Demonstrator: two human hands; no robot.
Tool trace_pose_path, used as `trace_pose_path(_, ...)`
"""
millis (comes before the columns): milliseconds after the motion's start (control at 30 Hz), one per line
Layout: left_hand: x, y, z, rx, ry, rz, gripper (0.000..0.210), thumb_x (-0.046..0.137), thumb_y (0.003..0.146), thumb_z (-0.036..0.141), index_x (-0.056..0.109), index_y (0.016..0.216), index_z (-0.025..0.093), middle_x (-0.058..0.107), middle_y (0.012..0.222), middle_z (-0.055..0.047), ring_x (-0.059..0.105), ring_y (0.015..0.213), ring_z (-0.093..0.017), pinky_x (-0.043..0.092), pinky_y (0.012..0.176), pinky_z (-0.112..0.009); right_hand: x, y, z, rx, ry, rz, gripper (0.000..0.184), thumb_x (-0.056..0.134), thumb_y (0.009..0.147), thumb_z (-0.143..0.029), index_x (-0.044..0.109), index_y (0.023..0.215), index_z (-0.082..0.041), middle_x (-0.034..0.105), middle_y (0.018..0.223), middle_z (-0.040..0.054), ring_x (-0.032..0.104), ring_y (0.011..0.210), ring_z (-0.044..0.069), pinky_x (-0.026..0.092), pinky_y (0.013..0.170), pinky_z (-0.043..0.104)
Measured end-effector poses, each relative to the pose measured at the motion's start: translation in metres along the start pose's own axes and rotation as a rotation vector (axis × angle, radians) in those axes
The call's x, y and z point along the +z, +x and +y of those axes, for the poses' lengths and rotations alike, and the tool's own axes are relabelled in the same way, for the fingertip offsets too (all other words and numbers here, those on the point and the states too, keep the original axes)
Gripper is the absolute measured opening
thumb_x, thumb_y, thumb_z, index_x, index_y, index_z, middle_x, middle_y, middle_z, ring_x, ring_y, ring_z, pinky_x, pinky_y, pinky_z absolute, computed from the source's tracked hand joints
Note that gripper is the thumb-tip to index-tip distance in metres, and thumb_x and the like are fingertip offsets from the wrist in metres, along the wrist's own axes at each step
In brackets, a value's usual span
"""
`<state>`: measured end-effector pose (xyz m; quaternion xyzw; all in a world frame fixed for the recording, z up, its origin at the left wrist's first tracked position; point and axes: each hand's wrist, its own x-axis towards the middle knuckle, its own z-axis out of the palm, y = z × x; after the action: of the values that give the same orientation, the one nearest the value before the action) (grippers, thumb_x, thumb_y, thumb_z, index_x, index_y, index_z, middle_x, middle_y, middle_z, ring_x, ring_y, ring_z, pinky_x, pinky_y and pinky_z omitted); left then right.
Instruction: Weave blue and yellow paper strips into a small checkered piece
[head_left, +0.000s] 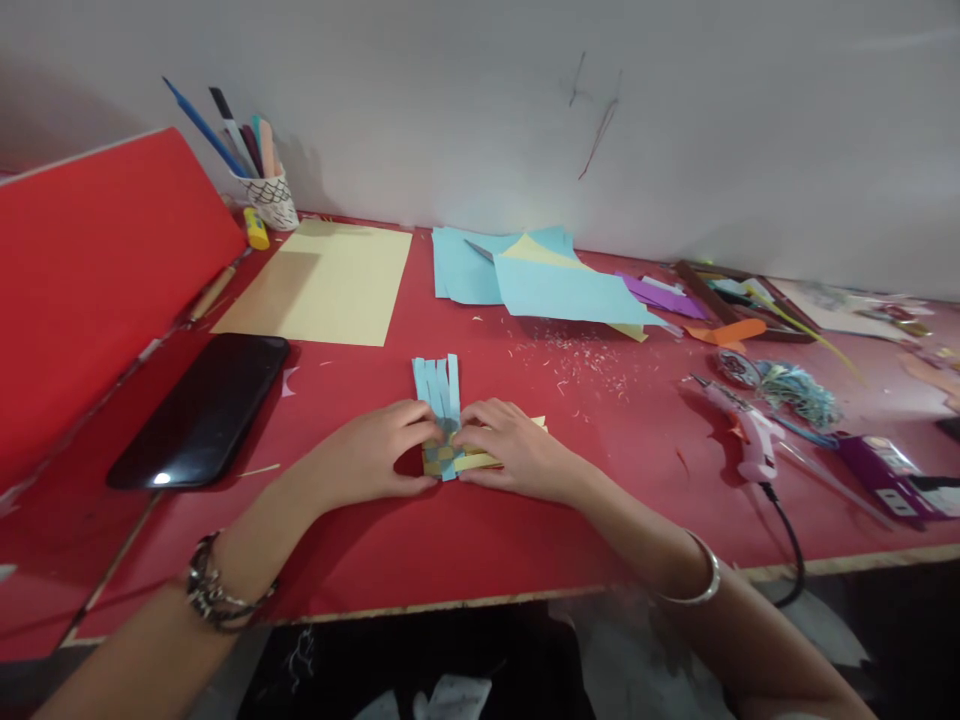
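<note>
On the red table lies a small weave of paper strips (pixel 442 455), with blue strips (pixel 435 385) fanning away from me and yellow strips (pixel 478 461) running out to the right. The woven part has a checkered look. My left hand (pixel 379 450) grips its left side, fingers curled at the top and thumb near the lower edge. From the other side my right hand (pixel 517 450) pinches the weave and covers much of the yellow strips. Both hands are closed, with their fingertips close together over the crossing strips.
A phone (pixel 202 410) and a cream sheet (pixel 330 280) lie left, near a cup of pens (pixel 271 200). Blue sheets (pixel 562 285) are behind, beside paper shreds. At right are a glue gun (pixel 750 430), its cord, yarn (pixel 799 390) and a purple box (pixel 885 475).
</note>
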<state>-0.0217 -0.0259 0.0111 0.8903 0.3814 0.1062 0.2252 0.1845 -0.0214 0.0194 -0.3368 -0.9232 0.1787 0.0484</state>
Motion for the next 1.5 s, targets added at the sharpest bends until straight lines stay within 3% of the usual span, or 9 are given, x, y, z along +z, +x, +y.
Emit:
trace_pose_path(267, 0.000, 0.004, 0.001, 0.022, -0.043, -0.008, 0.008, 0.053, 0.074, 0.025, 0.056, 0.078, 0.018, 0.055, 0.091, -0.004, 0.055, 0.083, -0.017, 0.045, 0.070, -0.027, 0.006, -0.001, -0.005, -0.054, -0.013, 0.104, 0.028, 0.059, 0.075, -0.037, 0.056, 0.096, -0.019, 0.050, 0.105, 0.0085, 0.044, 0.098, 0.021, 0.035, 0.087, 0.037)
trace_pose_path(667, 0.002, 0.002, -0.003, 0.122, 0.057, 0.021, 0.006, 0.058, 0.075, 0.023, 0.059, 0.079, 0.019, 0.058, 0.091, -0.003, 0.055, 0.082, -0.018, 0.041, 0.070, -0.029, 0.006, 0.005, -0.002, -0.028, 0.122, 0.027, 0.019, 0.061, 0.075, -0.027, 0.057, 0.092, -0.019, 0.051, 0.102, 0.0062, 0.046, 0.096, 0.018, 0.038, 0.084, 0.033)
trace_pose_path(933, 0.001, 0.003, 0.001, 0.094, 0.004, 0.016, 0.003, 0.058, 0.073, 0.019, 0.059, 0.075, 0.017, 0.058, 0.089, -0.003, 0.054, 0.082, -0.017, 0.042, 0.071, -0.029, 0.009, 0.005, -0.005, -0.003, 0.130, 0.088, 0.014, 0.059, 0.075, -0.024, 0.055, 0.088, -0.020, 0.049, 0.098, 0.0057, 0.045, 0.093, 0.018, 0.040, 0.081, 0.034)
trace_pose_path(1267, 0.002, 0.004, 0.001, 0.091, -0.013, 0.023, 0.003, 0.057, 0.073, 0.020, 0.058, 0.075, 0.017, 0.057, 0.087, -0.002, 0.054, 0.081, -0.017, 0.042, 0.069, -0.028, 0.007, 0.004, -0.008, 0.018, 0.161, 0.068, 0.013, 0.059, 0.074, -0.023, 0.054, 0.085, -0.019, 0.047, 0.099, 0.0057, 0.043, 0.095, 0.018, 0.038, 0.084, 0.033)
trace_pose_path(1500, 0.005, 0.002, -0.001, 0.205, 0.194, 0.089, 0.008, 0.052, 0.078, 0.021, 0.057, 0.072, 0.018, 0.059, 0.079, 0.000, 0.054, 0.070, -0.014, 0.039, 0.060, -0.025, 0.007, 0.004, -0.008, 0.025, 0.176, 0.073, 0.011, 0.058, 0.074, -0.022, 0.054, 0.085, -0.019, 0.047, 0.100, 0.0057, 0.043, 0.097, 0.019, 0.038, 0.086, 0.035)
